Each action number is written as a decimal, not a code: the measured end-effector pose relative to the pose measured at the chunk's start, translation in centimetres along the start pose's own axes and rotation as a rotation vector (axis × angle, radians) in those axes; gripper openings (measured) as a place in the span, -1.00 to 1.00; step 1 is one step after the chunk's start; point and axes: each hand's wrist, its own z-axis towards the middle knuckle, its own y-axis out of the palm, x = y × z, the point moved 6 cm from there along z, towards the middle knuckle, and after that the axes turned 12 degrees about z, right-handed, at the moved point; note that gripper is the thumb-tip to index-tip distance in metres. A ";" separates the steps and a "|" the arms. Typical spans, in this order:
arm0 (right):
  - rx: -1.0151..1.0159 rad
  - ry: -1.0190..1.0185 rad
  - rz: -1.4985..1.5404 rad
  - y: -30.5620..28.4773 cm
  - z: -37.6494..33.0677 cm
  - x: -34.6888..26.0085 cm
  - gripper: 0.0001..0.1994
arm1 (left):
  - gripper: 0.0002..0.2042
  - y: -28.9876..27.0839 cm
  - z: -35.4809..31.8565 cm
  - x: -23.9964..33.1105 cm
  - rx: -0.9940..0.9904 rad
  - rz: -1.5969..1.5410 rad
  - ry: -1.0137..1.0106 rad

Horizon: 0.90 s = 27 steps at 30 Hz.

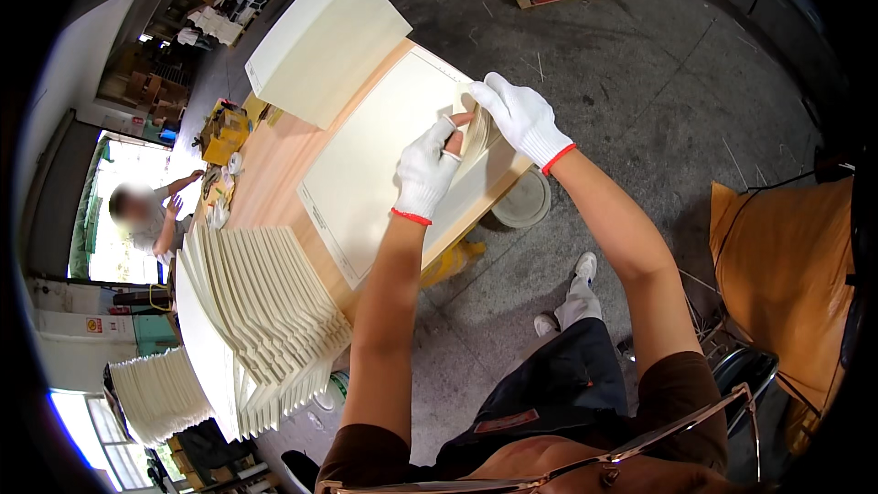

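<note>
Both my hands wear white knit gloves with red cuffs. On the wooden table (279, 151) lies a large flat cream board (370, 169) with thin printed marks along its edges. At its right end, my left hand (425, 169) is closed on a small bundle of thin cream sheets (475, 139), its bare thumb and a bare fingertip showing through the glove. My right hand (521, 119) grips the same bundle from the far right side, its fingers bent over the top. The sheets look curved and slightly fanned; the glove hides part of them.
A bent cream panel (329, 46) stands at the table's far end. Thick stacked cream boards (265, 302) rise at the near left. A yellow toolbox (224, 133) sits at the left edge, by a person (151, 220). A round tub (523, 199) stands beside the table; an orange sack (777, 284) is at right.
</note>
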 end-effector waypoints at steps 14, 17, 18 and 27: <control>0.009 -0.033 -0.011 -0.2 -0.4 -0.1 -0.46 | -0.70 -0.6 -0.1 1.4 0.011 0.070 -0.063; 0.003 -0.022 -0.015 0.0 -0.1 0.2 -0.46 | -0.72 -0.3 0.0 0.9 -0.009 0.074 -0.039; 0.002 -0.008 -0.020 0.1 0.0 0.3 -0.47 | -0.72 -0.2 0.0 0.6 -0.009 0.057 -0.021; 0.020 -0.035 -0.003 0.2 0.0 1.1 -0.46 | -0.65 0.0 0.0 1.5 -0.081 0.062 -0.115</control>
